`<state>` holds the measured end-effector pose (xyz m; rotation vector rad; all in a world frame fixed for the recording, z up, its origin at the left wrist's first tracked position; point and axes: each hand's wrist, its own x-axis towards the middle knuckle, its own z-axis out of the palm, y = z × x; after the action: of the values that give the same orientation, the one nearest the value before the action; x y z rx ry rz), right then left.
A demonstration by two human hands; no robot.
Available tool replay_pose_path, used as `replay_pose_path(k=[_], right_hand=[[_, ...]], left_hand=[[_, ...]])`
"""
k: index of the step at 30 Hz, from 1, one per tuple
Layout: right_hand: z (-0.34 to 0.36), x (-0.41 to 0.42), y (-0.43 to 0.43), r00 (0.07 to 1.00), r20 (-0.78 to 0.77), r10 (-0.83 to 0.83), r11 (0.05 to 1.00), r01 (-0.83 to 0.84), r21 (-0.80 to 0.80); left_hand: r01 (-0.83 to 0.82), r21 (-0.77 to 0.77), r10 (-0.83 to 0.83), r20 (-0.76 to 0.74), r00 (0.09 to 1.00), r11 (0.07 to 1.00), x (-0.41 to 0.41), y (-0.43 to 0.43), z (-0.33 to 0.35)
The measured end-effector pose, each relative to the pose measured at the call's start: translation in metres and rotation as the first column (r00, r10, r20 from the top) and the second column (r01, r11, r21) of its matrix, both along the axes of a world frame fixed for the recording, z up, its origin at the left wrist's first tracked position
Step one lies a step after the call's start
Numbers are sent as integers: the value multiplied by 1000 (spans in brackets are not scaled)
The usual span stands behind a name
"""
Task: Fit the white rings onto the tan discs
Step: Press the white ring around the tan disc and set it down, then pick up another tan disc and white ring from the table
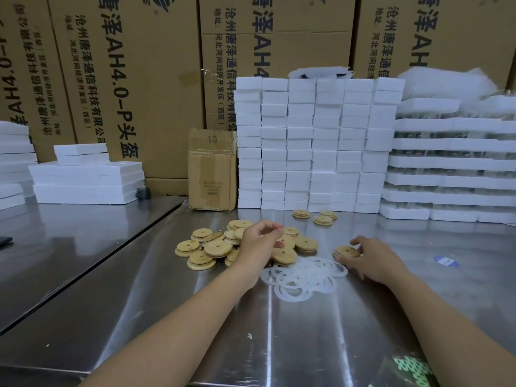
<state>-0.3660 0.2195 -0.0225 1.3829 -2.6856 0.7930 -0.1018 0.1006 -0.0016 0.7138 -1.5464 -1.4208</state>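
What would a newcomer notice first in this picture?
First, the tall wall of stacked white blocks at the back of the steel table. Then the heap of tan discs at the centre, with white rings lying just in front, between the left hand and the right hand.

The disc pile (212,248) is lying on the tabletop (195,317), beneath and left of the left hand (258,247). The ring pile (301,277) is lying between both hands. A single disc (347,251) is sitting within the right hand's (372,261) fingers. Two disc stacks (315,216) are standing beyond both hands, before the stacked blocks (315,143).
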Motion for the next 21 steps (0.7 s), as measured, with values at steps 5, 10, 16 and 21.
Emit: replay_pose_path(k=[5,10,16,21], right_hand=[[6,-4,2,999,-45,-12,997,15,80],[2,-9,-3,980,150,133,991,-132,-15],[-3,-4,-8,920,296,257,953,-292,81],[-4,-4,-8,951,201,237,962,-259,91]], left_hand=[[-67,1,67,-37,997,998,2,-4,1],[-134,-19,133,-30,991,991,3,-7,2],[-189,-109,192,18,981,976,5,-12,1],[-88,-522,297,332,895,848,6,-17,-9]])
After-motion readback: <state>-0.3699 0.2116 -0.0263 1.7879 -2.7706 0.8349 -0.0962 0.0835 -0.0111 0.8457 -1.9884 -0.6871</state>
